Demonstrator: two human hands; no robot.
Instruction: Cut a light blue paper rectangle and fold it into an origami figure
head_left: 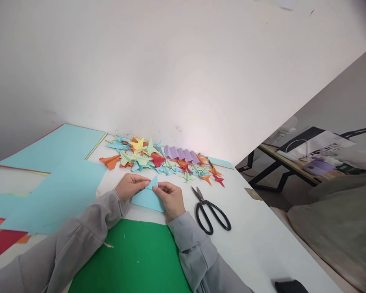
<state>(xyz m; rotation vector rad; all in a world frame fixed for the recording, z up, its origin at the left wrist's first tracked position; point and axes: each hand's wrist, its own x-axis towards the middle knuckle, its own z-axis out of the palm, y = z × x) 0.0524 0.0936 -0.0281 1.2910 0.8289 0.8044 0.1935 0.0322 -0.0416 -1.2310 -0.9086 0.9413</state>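
Between my two hands is a small light blue sheet of paper [148, 199], partly folded, with a pointed flap standing up at its top. My left hand [130, 186] pinches the flap's left side between thumb and fingers. On the other side, my right hand [171, 198] grips the paper's right edge, its thumb lying on the front. The lower part of the sheet hangs just above the white table, over the far edge of a green mat [134, 256]. Black-handled scissors [205, 201] lie slightly open to the right of my right hand.
Many folded paper shapes in several colours [140, 156] are heaped along the wall, with a pleated purple strip [179, 154] among them. Large blue sheets [61, 191] cover the left side. A black object [290, 286] sits at the front right. Beyond the table stands a desk with a bag [320, 144].
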